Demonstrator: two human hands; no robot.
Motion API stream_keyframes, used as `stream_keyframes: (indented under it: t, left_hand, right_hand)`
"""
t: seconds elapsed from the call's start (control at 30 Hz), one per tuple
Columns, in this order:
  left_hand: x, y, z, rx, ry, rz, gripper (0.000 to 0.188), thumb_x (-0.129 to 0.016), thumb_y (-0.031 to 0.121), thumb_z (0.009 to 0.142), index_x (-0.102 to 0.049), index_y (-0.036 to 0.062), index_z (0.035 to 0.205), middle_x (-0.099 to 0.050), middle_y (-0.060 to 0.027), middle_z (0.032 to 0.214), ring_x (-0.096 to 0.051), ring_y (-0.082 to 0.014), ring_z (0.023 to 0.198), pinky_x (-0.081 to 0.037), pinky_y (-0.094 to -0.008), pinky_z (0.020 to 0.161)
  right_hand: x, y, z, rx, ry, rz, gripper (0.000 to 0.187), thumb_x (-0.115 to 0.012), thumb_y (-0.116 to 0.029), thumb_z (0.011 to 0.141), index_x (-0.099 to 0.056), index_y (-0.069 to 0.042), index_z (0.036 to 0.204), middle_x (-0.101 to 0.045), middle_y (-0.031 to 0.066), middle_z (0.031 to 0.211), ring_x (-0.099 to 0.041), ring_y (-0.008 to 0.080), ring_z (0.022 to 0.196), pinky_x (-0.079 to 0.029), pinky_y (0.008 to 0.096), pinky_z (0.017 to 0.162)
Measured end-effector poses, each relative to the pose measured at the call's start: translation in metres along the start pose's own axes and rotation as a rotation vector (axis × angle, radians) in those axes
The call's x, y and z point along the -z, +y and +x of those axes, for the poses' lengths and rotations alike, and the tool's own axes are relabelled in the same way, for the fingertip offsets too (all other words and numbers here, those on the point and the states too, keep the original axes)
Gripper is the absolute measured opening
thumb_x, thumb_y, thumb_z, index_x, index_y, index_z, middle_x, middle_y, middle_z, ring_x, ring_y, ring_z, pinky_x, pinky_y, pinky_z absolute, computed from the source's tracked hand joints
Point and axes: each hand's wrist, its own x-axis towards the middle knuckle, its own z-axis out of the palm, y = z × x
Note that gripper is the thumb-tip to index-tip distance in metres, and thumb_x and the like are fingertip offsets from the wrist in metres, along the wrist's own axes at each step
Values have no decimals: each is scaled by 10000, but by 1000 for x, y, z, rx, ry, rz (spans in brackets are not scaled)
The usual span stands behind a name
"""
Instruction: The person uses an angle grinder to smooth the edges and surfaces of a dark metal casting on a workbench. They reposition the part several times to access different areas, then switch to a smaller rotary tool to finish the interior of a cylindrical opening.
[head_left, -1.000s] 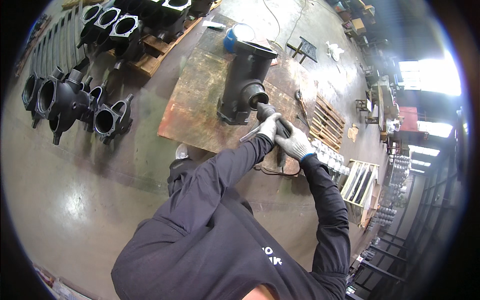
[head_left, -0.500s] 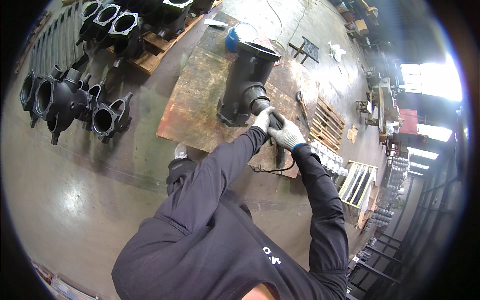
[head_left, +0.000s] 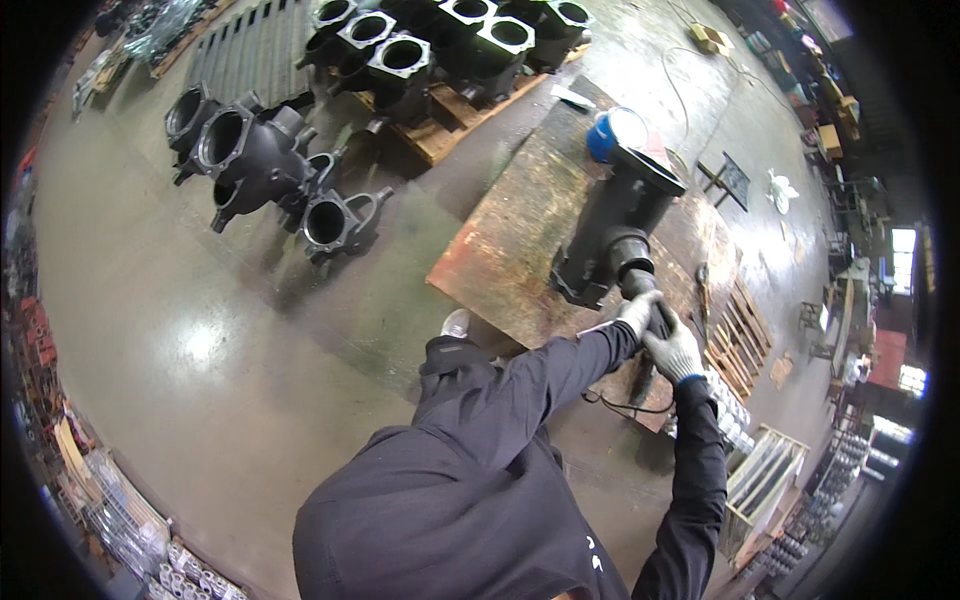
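A large black cast housing (head_left: 605,225) with a flanged end and a side neck (head_left: 630,252) lies on a worn, stained tabletop (head_left: 500,235). Both my hands wear pale knit gloves and are closed around a dark, cylindrical handheld tool (head_left: 659,322), pointed at the neck. My left hand (head_left: 638,313) grips its front, close to the neck. Just behind it, my right hand (head_left: 675,352) wraps the rear part. The tool's tip is at the neck's mouth; how far inside it reaches, I cannot tell. A black cable (head_left: 635,408) loops below my hands.
A blue bucket (head_left: 617,133) stands behind the housing. Several black castings (head_left: 265,150) sit on the floor at left, more on a wooden pallet (head_left: 450,130) at the back. A slatted wooden pallet (head_left: 738,340) and a small dark stool (head_left: 725,180) are to the right.
The view has swung, so the table, housing and hands appear farther right and lower. Both hands keep hold of the tool; slightly more of its front shows outside the neck.
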Motion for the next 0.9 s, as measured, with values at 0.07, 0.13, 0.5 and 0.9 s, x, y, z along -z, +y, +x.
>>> stream_keyframes:
  t: [0.07, 0.13, 0.5, 0.9]
  left_hand:
    - [-2, -21, 1, -183, 139, -27, 704, -630, 531, 923, -580, -111, 1208, -670, -301, 1100, -657, -397, 983, -502, -446, 968]
    - [-7, -38, -4, -281, 279, 36, 674, -635, 511, 940, -563, -74, 1266, -664, -277, 1164, -645, -387, 1033, -497, -436, 976]
    - [-20, -29, -50, -212, 227, -104, 382, -715, 347, 892, -635, 36, 1098, -697, -161, 934, -693, -303, 794, -578, -446, 797]
    - [-31, 29, -64, -163, 218, -94, 529, -741, 385, 877, -588, -5, 1200, -663, -205, 1091, -669, -317, 914, -551, -461, 879]
  right_hand:
    - [6, 2, -17, -14, -26, 134, 777, -763, -272, 813, -489, -62, 1508, -699, 257, 1237, -689, 319, 1174, -527, 381, 1011]
    - [6, 0, -32, -19, -9, 267, 767, -759, -234, 818, -484, -38, 1506, -672, 258, 1299, -672, 302, 1208, -517, 376, 1030]
    - [16, -8, -46, 0, 21, 22, 786, -751, -420, 805, -507, -135, 1496, -668, 263, 1255, -678, 404, 1132, -535, 437, 986]
    - [-1, 6, 24, 0, -70, 167, 809, -749, -393, 801, -501, -37, 1483, -673, 264, 1281, -665, 367, 1195, -515, 406, 1034]
